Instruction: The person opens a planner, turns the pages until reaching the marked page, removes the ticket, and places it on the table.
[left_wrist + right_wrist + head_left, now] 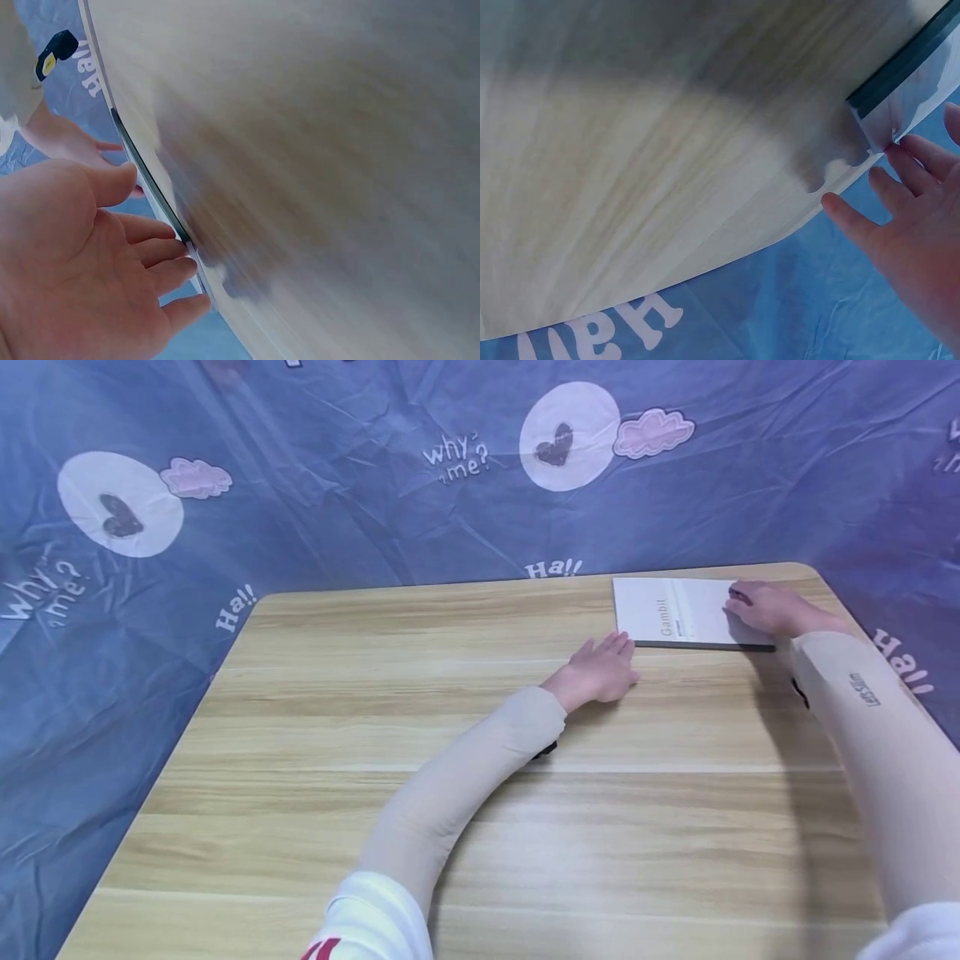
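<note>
White, the box (701,612) lies on the bench (337,718) at the upper right of the head frame, its long axis running left to right, dark side facing the bottom. "Gambit" reads sideways, bottom to top; smaller print is illegible. The right hand (776,609) hides its right end, fingers loosely extended against it. The left hand's (602,670) fingers, slightly apart, reach its lower left corner; contact is unclear. Cloth (337,485) behind says "why me?" and "Ha!!".

Behind the pale wood-grain table (300,735), a wrinkled blue cloth (337,468) is hung, printed with white discs (594,422), dark hearts (553,446), pink clouds (654,433) and lettering (450,452). The table is flanked by it on both sides and is softly lit.
</note>
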### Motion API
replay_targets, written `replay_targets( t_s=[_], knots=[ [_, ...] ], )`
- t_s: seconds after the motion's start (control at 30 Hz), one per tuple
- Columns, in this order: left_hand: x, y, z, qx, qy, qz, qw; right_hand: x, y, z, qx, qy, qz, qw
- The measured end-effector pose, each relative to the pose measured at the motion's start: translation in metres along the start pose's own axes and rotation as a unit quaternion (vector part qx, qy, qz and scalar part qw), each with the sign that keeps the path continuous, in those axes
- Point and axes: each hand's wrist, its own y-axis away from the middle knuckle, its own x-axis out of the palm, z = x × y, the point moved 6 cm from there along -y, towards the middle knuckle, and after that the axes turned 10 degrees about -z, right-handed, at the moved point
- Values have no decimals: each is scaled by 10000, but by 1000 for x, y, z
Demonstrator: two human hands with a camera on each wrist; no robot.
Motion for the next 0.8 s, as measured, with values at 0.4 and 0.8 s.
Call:
replay_targets(
  t_s=[0.4, 0.8],
  knots=[
    [2, 15, 13, 144, 110, -28, 9998, 2, 17, 10, -316, -368, -481, 9977],
    [1, 37, 26, 345, 137, 0, 9993, 6, 42, 26, -349, -453, -640, 9963]
  ],
)
